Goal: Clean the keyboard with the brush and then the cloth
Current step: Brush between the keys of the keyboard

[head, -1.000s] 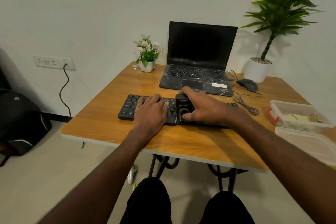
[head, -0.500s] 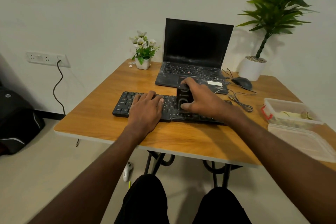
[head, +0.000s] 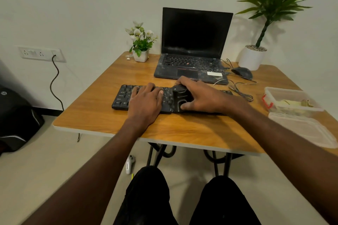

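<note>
Keyboard [head: 126, 97] mid-frame on table [head: 102, 115]. Laptop [head: 193, 49] behind it. Flower pot [head: 140, 55] left of laptop; mouse [head: 242, 72] and potted plant [head: 253, 56] right. Container [head: 290, 101] at right edge, lid [head: 303, 129] below it.

Two bare forearms are stretched forward from the bottom of the view. The left hand [head: 145, 101] is laid flat, palm down, fingers spread loosely. The right hand [head: 199, 97] is curled around a dark object, thumb on its near side, fingers wrapped over the top.
</note>
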Tool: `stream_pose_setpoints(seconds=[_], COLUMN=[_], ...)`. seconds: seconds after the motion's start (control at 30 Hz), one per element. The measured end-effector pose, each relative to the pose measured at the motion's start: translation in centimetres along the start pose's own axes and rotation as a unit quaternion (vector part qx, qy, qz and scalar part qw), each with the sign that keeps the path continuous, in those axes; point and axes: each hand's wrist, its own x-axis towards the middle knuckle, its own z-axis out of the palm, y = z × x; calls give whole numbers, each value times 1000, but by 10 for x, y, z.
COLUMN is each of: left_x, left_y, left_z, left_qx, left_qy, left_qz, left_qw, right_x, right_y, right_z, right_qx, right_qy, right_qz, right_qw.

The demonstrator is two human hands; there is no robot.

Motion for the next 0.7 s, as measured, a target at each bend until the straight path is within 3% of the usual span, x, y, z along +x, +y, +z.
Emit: stream_pose_setpoints(seconds=[0.1, 0.27, 0.5, 0.63, 0.7], left_x=[-1, -1, -1, -1, -2], left_y=[-1, -1, 0, 1, 1], left_z=[-1, -1, 0, -1, -1], left_qx=[-6, -11, -17, -17, -16], left_qy=[3, 3, 0, -7, -5], left_qz=[-1, -1, -13, -16, -18], left_qw=[1000, 1000, 1000, 1000, 1000], right_x=[-6, -10, -11, -5, -7], right_y=[7, 16, 10, 9, 10], right_z=[-18, -14, -14, -1, 8], right_qx=[-1, 24, 54, -2, -10], right_qy=[-27, 121, 21, 98, 100], right_qz=[32, 48, 60, 36, 30], right_qw=[999, 991, 997, 995, 995])
